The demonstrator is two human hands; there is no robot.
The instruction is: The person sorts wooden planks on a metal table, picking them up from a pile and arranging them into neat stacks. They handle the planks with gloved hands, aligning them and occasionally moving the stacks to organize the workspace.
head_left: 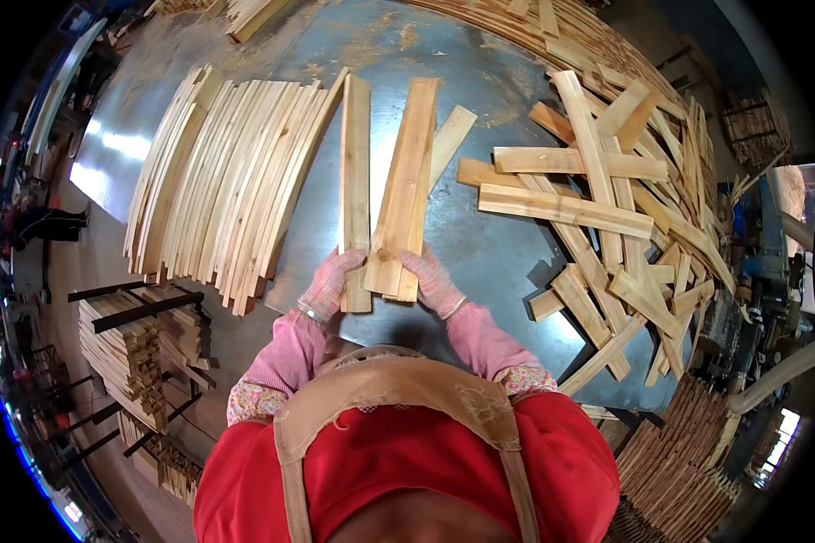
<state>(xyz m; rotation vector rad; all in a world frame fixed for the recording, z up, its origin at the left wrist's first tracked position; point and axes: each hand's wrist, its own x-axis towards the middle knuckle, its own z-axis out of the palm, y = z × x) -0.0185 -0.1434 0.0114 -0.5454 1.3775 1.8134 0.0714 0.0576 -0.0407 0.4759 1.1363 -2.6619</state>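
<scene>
My left hand (332,282), in a pinkish work glove, is closed on the near end of a pale wooden slat (356,172). Gloved the same way, my right hand (433,282) grips the near end of a second wooden slat (406,172), with at least one more slat beneath it. The held slats point away from me and spread apart at their far ends. Another short slat (453,145) pokes out at an angle to the right of them. Both thumbs show on the wood, while most of the other fingers are hidden.
A row of slats (235,172) lies side by side on the metal table (321,240) to the left. Loose slats (566,211) are heaped crosswise at the right. Stacked slats (122,362) sit on a rack at lower left, and bundled wood (679,462) stands at lower right.
</scene>
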